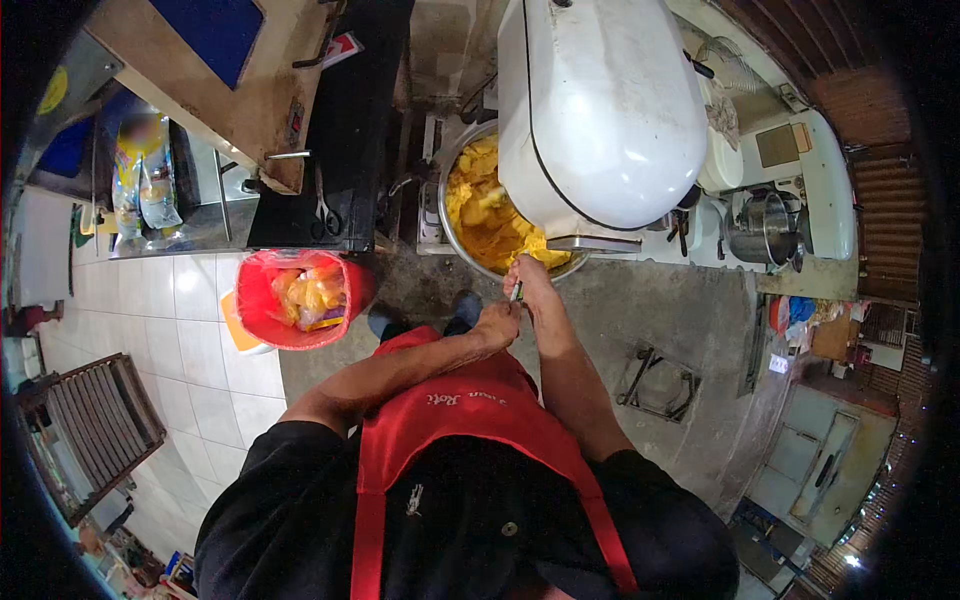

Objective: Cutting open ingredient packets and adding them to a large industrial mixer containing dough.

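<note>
Directly ahead of me, a large steel mixing bowl [449, 222] holds soft yellow dough [470, 195] under a big white stand mixer [610, 120]. My right hand [532, 276] is closed at the bowl's near rim, and yellow dough shows just beyond its fingers. Slightly nearer and to the left, my left hand [497, 325] is closed too, in front of my red apron [470, 385]. A thin, pale object [517, 290] shows between the two hands. Its kind, and what lies inside the fingers, is too small and hidden to make out.
A red bin [258, 318] with plastic wrappers stands at left, below a black counter edge bearing scissors [322, 205]. Right of the mixer, a steel pot [765, 228] sits on a white surface. A metal frame [658, 383] lies on the concrete floor at right.
</note>
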{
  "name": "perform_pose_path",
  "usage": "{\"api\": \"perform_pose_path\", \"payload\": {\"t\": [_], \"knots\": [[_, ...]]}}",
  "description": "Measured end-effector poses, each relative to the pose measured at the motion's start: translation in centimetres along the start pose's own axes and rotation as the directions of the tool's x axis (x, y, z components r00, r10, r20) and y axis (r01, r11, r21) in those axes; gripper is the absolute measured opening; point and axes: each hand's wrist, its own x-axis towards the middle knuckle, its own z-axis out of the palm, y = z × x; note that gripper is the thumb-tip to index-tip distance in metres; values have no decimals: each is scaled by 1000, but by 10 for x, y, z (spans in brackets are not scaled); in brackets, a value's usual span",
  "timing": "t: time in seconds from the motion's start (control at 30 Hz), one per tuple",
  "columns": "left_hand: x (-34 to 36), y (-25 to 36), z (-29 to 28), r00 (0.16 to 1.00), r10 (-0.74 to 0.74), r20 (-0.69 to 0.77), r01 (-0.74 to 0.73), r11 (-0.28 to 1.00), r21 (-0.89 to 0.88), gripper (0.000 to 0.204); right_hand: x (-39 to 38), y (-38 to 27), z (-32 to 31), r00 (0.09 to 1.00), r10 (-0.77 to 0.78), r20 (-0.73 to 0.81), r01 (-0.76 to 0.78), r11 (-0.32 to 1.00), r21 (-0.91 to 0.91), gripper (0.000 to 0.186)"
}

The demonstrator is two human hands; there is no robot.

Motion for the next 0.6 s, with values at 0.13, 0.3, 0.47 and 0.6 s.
{"api": "perform_pose_path", "payload": {"t": [0.13,0.3,0.47,0.6], "knots": [[3,4,5,994,-107,-32,103,989,-105,33,3,0,-4,999,53,-11,-53,998,24,22],[7,-11,19,992,82,-96,-71,992,105,24,3,5,-2,1000,-17,0,17,999,-28,23],[2,14,-9,975,-212,67,222,945,-239,21,-3,-6,4,999,33,25,-31,997,-76,27],[-4,33,-24,823,-507,255,538,553,-637,22,7,-2,1,999,40,8,-36,958,-285,33]]}}
